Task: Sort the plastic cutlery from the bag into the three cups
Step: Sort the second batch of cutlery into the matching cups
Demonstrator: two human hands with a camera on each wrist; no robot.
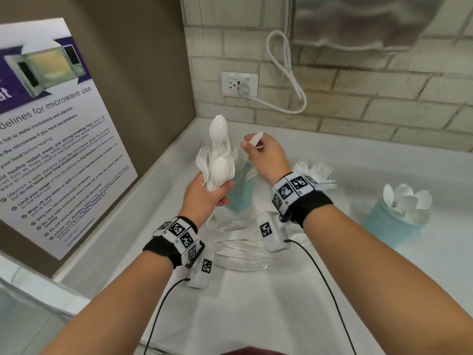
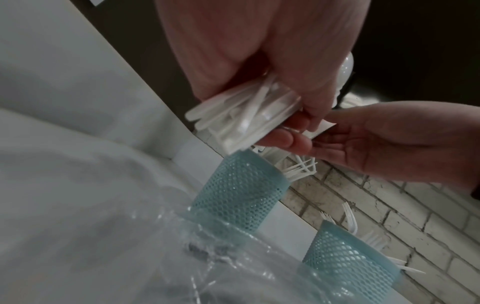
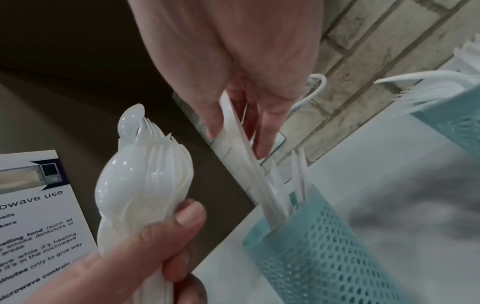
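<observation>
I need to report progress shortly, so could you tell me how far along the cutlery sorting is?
Partly done: the right cup holds spoons and the middle cup holds forks. In hand: the left hand grips a mixed bundle, while the right hand lowers knives into the left cup. Left: that bundle and the cutlery in the bag.

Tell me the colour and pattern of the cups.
Light teal cups with a perforated mesh pattern; clearest in the right wrist view.

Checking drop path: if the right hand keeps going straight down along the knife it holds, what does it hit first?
Likely the knives already standing in the left cup. The right hand pinches a knife whose lower end is at that cup's mouth among them. Depth is unclear, so the rim could come first.
</observation>
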